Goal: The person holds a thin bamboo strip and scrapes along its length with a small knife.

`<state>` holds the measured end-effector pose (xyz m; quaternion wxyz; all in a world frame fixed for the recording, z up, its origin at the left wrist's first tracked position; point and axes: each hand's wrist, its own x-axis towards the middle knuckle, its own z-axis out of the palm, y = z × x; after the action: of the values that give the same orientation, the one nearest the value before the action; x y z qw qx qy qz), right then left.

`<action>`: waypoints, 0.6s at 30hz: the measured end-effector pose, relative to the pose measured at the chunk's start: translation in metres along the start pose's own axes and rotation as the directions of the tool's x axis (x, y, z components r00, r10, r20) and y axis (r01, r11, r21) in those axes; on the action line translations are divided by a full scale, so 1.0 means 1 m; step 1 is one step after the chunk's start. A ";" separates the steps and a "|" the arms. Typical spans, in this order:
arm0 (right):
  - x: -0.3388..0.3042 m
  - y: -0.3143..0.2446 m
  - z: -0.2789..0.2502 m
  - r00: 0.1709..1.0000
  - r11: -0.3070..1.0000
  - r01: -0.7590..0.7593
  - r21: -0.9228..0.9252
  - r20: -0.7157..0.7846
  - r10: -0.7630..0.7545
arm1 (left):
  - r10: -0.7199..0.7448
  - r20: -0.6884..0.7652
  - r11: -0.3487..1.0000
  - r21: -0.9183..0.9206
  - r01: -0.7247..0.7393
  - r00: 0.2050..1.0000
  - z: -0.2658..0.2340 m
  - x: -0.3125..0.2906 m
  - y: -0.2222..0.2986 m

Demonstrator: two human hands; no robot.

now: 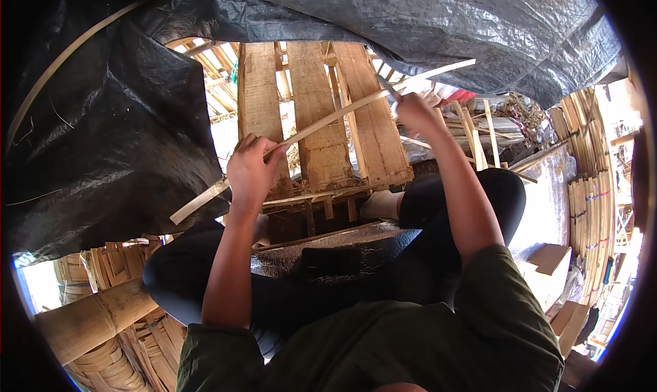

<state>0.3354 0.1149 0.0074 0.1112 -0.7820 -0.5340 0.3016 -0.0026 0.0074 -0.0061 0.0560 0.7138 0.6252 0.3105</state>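
Note:
A long pale bamboo strip (328, 119) runs slantwise from the lower left to the upper right, over the wooden planks (311, 98). My left hand (252, 165) is closed around it toward its lower left end. My right hand (419, 115) is closed on a knife, its handle mostly hidden in the fist. The grey knife blade (388, 85) points up and left and appears to lie against the strip; whether it cuts in cannot be told.
Dark plastic sheeting (109, 118) hangs at the left and across the top. Thin sticks (472, 135) stand beyond my right knee. Bundled bamboo slats (590, 221) are at the far right, a cardboard box (551, 269) below. A thick bamboo pole (96, 322) lies lower left.

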 end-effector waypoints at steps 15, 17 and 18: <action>-0.025 -0.016 -0.005 0.993 0.992 0.107 -0.073 0.065 -0.102 | 0.016 -0.011 1.000 0.005 -0.016 1.000 -0.001 -0.001 0.000; -0.024 -0.016 -0.008 0.989 0.992 0.097 -0.083 0.117 -0.087 | 0.021 -0.011 1.000 -0.010 -0.022 1.000 0.000 0.001 0.001; -0.027 -0.014 -0.005 0.992 0.992 0.103 -0.074 0.075 -0.097 | 0.034 -0.024 0.999 -0.010 -0.034 0.999 0.004 0.001 0.000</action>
<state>0.3211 0.0970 0.0279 0.0768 -0.7468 -0.5874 0.3024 -0.0009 0.0092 -0.0088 0.0472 0.7203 0.6120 0.3231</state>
